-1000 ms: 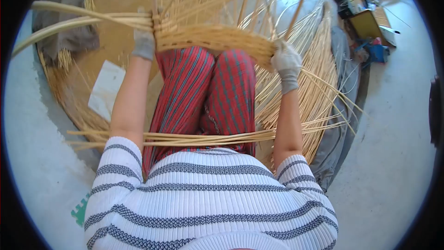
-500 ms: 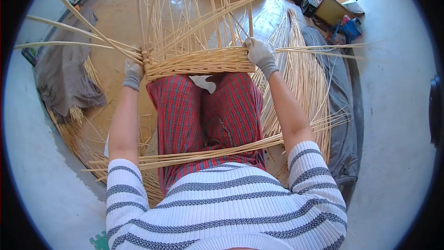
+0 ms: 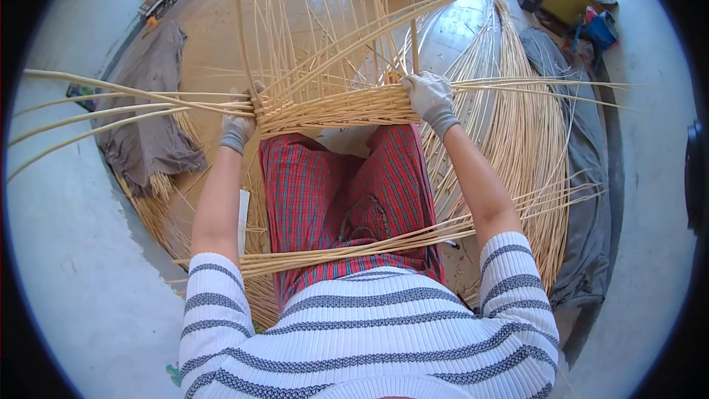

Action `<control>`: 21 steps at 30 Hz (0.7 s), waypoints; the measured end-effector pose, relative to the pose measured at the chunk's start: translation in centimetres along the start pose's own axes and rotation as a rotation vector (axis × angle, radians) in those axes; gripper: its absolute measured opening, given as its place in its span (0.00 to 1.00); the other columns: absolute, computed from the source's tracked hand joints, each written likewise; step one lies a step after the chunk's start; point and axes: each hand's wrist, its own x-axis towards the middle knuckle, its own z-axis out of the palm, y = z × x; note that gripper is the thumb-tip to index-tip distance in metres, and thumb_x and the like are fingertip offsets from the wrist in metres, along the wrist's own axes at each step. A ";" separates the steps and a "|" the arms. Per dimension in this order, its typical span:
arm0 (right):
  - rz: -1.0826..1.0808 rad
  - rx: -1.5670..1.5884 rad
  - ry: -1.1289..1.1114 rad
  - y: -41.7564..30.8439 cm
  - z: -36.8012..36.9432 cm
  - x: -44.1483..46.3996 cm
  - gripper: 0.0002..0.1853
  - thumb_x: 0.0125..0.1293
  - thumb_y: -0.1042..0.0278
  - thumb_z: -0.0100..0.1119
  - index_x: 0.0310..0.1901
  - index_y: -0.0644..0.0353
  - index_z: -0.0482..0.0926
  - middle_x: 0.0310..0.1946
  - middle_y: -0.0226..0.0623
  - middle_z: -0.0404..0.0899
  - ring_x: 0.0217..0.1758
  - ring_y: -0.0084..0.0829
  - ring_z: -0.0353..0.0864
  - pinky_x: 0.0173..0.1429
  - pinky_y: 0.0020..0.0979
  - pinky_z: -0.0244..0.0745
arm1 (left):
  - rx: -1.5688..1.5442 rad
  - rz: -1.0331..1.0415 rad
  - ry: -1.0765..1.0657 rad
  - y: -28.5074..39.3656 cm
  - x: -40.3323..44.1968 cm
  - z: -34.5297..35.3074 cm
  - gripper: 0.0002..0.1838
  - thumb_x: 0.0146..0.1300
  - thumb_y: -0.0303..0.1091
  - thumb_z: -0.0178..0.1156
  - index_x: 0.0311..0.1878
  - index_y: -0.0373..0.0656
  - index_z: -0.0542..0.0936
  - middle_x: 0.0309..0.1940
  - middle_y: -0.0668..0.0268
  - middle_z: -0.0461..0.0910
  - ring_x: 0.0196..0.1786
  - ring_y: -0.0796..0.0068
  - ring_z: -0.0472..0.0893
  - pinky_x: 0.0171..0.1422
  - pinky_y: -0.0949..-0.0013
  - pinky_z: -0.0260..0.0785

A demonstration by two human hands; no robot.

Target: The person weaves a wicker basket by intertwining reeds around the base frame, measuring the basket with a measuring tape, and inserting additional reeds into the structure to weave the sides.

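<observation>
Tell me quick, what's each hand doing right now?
Left hand: closed on the left end of the woven basket, fingers partly hidden.
Right hand: closed on its right end.

Grey cloth (image 3: pixel 148 114), left; blue container (image 3: pixel 602 31) near olive-brown box (image 3: pixel 567 1), upper right.

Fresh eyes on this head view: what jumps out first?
First, the pale yellow, partly woven wicker piece at upper centre, gripped at its ends by the white-gloved left hand and white-gloved right hand. Below it, the red plaid cloth, crossed by a thin bundle of tan canes. At right, a wide fan of straw-coloured canes lies spread out.
</observation>
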 end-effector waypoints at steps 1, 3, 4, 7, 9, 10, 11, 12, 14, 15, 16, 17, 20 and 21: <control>-0.009 0.006 -0.003 -0.2 -0.1 0.1 0.16 0.71 0.49 0.48 0.43 0.45 0.85 0.37 0.38 0.82 0.47 0.42 0.81 0.55 0.45 0.71 | -0.042 0.002 -0.001 -0.1 0.2 -0.6 0.24 0.74 0.46 0.51 0.59 0.32 0.72 0.52 0.51 0.79 0.52 0.56 0.81 0.58 0.60 0.81; -0.024 0.004 -0.014 -0.4 0.4 0.7 0.16 0.71 0.50 0.48 0.44 0.44 0.85 0.37 0.38 0.82 0.48 0.42 0.81 0.56 0.44 0.71 | -0.124 -0.046 0.014 -0.9 0.0 -2.0 0.22 0.74 0.44 0.52 0.58 0.33 0.73 0.52 0.51 0.79 0.52 0.58 0.81 0.58 0.62 0.81; -0.046 -0.007 -0.008 -0.3 1.4 0.9 0.16 0.71 0.49 0.48 0.44 0.43 0.85 0.37 0.37 0.82 0.48 0.42 0.80 0.56 0.44 0.70 | -0.198 -0.099 0.015 -1.3 0.2 -2.7 0.20 0.74 0.42 0.52 0.57 0.34 0.73 0.51 0.52 0.79 0.52 0.59 0.81 0.57 0.64 0.81; -0.097 -0.035 -0.008 -0.4 2.7 2.2 0.16 0.70 0.49 0.49 0.43 0.43 0.86 0.38 0.37 0.82 0.48 0.42 0.80 0.57 0.43 0.70 | -0.024 0.061 -0.001 -3.2 3.3 -7.9 0.14 0.73 0.38 0.51 0.54 0.40 0.76 0.47 0.58 0.81 0.50 0.64 0.80 0.56 0.63 0.79; -0.164 -0.041 0.058 -0.2 3.3 1.7 0.14 0.70 0.52 0.51 0.40 0.45 0.87 0.37 0.37 0.81 0.47 0.41 0.80 0.58 0.44 0.69 | 0.076 0.096 -0.058 -3.2 -0.3 -4.7 0.11 0.71 0.32 0.53 0.52 0.41 0.76 0.45 0.62 0.80 0.48 0.66 0.81 0.55 0.63 0.79; -0.186 -0.061 0.064 -0.6 3.0 1.7 0.14 0.70 0.52 0.51 0.40 0.45 0.87 0.37 0.37 0.81 0.47 0.41 0.80 0.58 0.44 0.69 | 0.049 0.111 -0.060 -4.1 -0.9 -4.7 0.11 0.71 0.32 0.53 0.52 0.41 0.76 0.45 0.62 0.80 0.48 0.66 0.81 0.55 0.63 0.79; -0.193 -0.013 0.282 -1.2 2.9 0.8 0.14 0.70 0.54 0.52 0.39 0.47 0.86 0.36 0.37 0.82 0.46 0.41 0.80 0.57 0.44 0.69 | 0.085 0.226 -0.011 -5.1 -1.3 -5.5 0.10 0.70 0.31 0.54 0.52 0.41 0.76 0.45 0.63 0.81 0.48 0.65 0.81 0.56 0.63 0.77; -0.199 0.040 0.492 -1.8 2.6 -0.7 0.13 0.70 0.55 0.53 0.38 0.49 0.86 0.36 0.38 0.82 0.45 0.41 0.80 0.55 0.44 0.70 | 0.121 0.334 0.046 -6.4 -1.8 -6.8 0.10 0.69 0.30 0.55 0.51 0.41 0.77 0.45 0.63 0.81 0.48 0.65 0.80 0.56 0.63 0.76; 0.186 0.266 0.284 -3.9 0.8 -3.6 0.13 0.70 0.59 0.53 0.35 0.55 0.84 0.38 0.40 0.82 0.44 0.44 0.80 0.51 0.43 0.74 | 0.635 0.453 0.280 -8.5 -3.5 -9.4 0.12 0.65 0.28 0.58 0.52 0.42 0.77 0.46 0.61 0.80 0.48 0.64 0.80 0.55 0.64 0.74; 0.367 0.634 0.124 -4.6 1.6 -5.1 0.14 0.71 0.60 0.52 0.35 0.58 0.83 0.36 0.41 0.82 0.42 0.43 0.81 0.48 0.42 0.75 | 1.007 0.536 0.239 -8.3 -6.6 -8.0 0.15 0.63 0.30 0.60 0.53 0.44 0.76 0.48 0.60 0.80 0.51 0.62 0.79 0.57 0.64 0.72; 0.553 1.001 -0.050 -5.4 2.7 -6.3 0.14 0.71 0.60 0.51 0.35 0.60 0.82 0.34 0.41 0.83 0.40 0.43 0.82 0.45 0.42 0.76 | 1.386 0.609 0.186 -7.5 -8.8 -6.0 0.17 0.61 0.31 0.62 0.54 0.45 0.76 0.50 0.59 0.80 0.54 0.61 0.79 0.60 0.63 0.69; 0.100 0.605 -0.123 -6.2 3.5 -7.4 0.15 0.71 0.59 0.50 0.35 0.61 0.82 0.31 0.40 0.83 0.38 0.39 0.83 0.43 0.40 0.77 | 1.383 0.595 0.180 -6.4 -10.0 -3.1 0.17 0.61 0.31 0.62 0.54 0.45 0.76 0.50 0.59 0.80 0.54 0.61 0.79 0.60 0.63 0.69; 0.417 0.674 -0.805 -11.9 0.7 -7.7 0.18 0.72 0.55 0.49 0.40 0.61 0.82 0.27 0.37 0.83 0.37 0.28 0.83 0.43 0.35 0.79 | 1.783 0.876 -0.276 -5.5 -11.0 2.6 0.26 0.57 0.35 0.66 0.60 0.47 0.74 0.56 0.57 0.77 0.62 0.59 0.75 0.67 0.61 0.63; 0.417 0.659 -0.796 -11.9 -0.1 -7.1 0.18 0.72 0.55 0.49 0.40 0.61 0.82 0.27 0.37 0.83 0.37 0.28 0.83 0.43 0.35 0.79 | 1.884 0.821 -0.290 -5.9 -10.4 3.2 0.30 0.57 0.37 0.66 0.64 0.49 0.72 0.59 0.59 0.76 0.65 0.57 0.72 0.69 0.58 0.60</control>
